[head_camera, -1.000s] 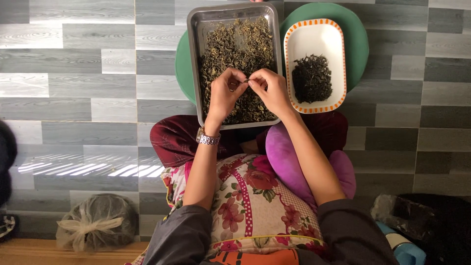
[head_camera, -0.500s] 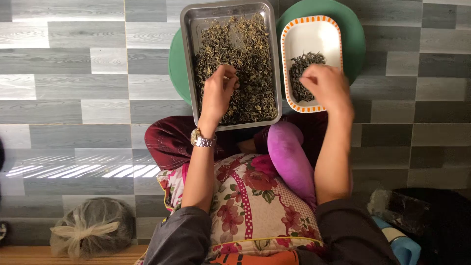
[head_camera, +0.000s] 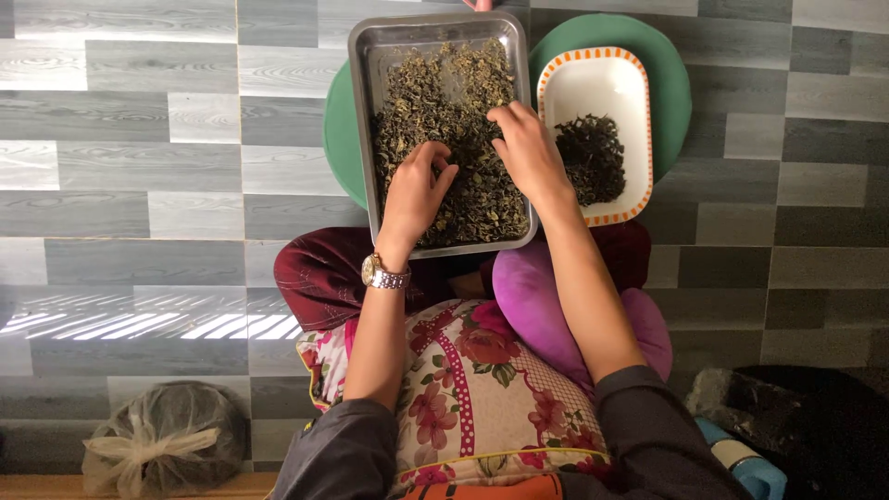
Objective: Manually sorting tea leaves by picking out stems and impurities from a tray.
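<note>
From the head camera, both your hands are down in the metal tray [head_camera: 363,120], which rests on a round green stool top [head_camera: 669,83] just beyond your knees. The tray holds a loose bed of dried leaves [head_camera: 444,102], greenish-brown, spread almost wall to wall.

Your left hand [head_camera: 414,190] lies on the near-left part of the heap, fingers curled and loosely bunched with the tips pressed into the leaves; whether anything is pinched between them I cannot tell. Your right hand [head_camera: 526,153] sits at the tray's right side, palm down, fingers bent into the leaves and partly open, gripping nothing that shows.

Just right of the tray, touching or nearly touching its wall, stands a white rectangular dish with an orange striped rim [head_camera: 593,79], and in its near half sits a darker pile of sorted leaves [head_camera: 593,157].

To do this well, I would work with the fingertips rather than the whole palm: rake a thin layer toward you so that single pieces show, and keep the two hands apart so each covers its own patch. The tray's near edge overhangs the stool toward your lap, so press lightly there. Your right hand is the one beside the dish, so let it carry picked pieces across the low wall.

A wristwatch [head_camera: 383,272] is on your left wrist, a flowered cushion [head_camera: 463,389] on your lap, and a tied plastic bag [head_camera: 167,449] on the floor at near left.
</note>
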